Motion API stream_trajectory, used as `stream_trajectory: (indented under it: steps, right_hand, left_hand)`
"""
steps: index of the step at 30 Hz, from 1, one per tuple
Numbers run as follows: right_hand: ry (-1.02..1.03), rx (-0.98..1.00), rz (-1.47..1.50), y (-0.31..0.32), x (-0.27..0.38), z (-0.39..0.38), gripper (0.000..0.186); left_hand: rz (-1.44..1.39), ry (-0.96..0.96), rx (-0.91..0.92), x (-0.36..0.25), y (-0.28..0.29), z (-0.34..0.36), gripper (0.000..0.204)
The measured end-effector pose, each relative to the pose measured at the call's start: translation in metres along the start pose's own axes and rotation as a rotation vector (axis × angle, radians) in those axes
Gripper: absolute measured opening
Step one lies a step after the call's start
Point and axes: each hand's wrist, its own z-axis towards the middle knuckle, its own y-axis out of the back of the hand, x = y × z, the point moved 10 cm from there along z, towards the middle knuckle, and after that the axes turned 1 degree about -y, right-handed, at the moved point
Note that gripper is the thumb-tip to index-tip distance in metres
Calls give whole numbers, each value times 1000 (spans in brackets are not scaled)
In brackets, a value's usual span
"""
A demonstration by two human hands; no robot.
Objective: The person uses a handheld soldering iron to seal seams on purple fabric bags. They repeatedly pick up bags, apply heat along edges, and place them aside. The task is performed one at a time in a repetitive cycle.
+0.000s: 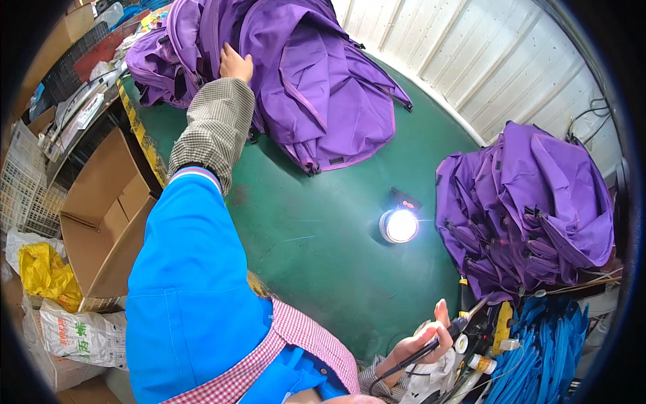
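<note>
Head view, purple fabric beneath left hand, grip unclear, right hand holding tool

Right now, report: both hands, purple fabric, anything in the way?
Left hand on far purple pile, grip unclear. Right hand holding black pointed tool. Second purple pile at right, lit lamp beside it.

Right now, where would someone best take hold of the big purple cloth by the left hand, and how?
Probably pinch the purple cloth by its pink-trimmed near edge, coming from the person's side. That edge faces the person, spread fairly flat on the green table, whereas the cloth near the left hand is bunched in folds.
</note>
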Motion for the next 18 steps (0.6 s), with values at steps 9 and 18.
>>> stream_trajectory:
  steps: [9,18]
  right_hand:
    - [-178,-43,116,-10,-11,-5,24]
    - [-128,-1,93,-10,-1,-2,17]
  left_hand:
    - [-382,78,65,-47,-12,-10,51]
    - [-54,63,-21,-49,-3,-125,102]
